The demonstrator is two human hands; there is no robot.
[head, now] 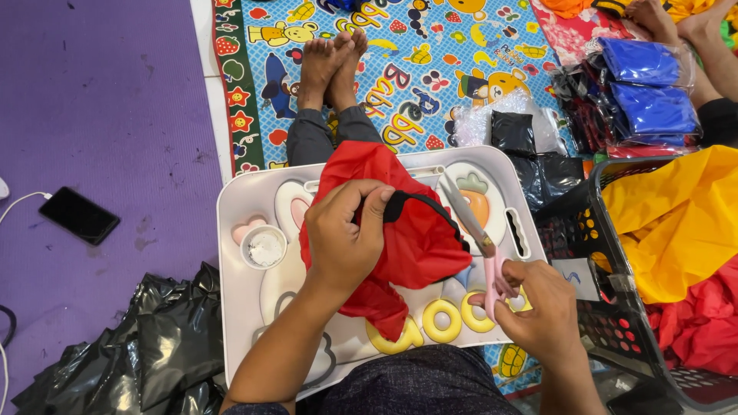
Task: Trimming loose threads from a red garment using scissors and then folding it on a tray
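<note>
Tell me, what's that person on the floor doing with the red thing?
A person sits with a white lap tray over their legs. Their left hand presses down a red cloth item with a black band on the tray. Their right hand holds pink-handled scissors, blades pointing at the cloth. A black basket of yellow and red fabric sits alongside.

Left grip (344, 240) clenched, right grip (538, 307) closed.

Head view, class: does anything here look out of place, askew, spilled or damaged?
Nothing is spilled or broken. The white tray sits a little askew across the lap. The left hand bunches a crumpled red cloth; the right hand holds pink scissors. White powder stays inside its small cup.
</note>
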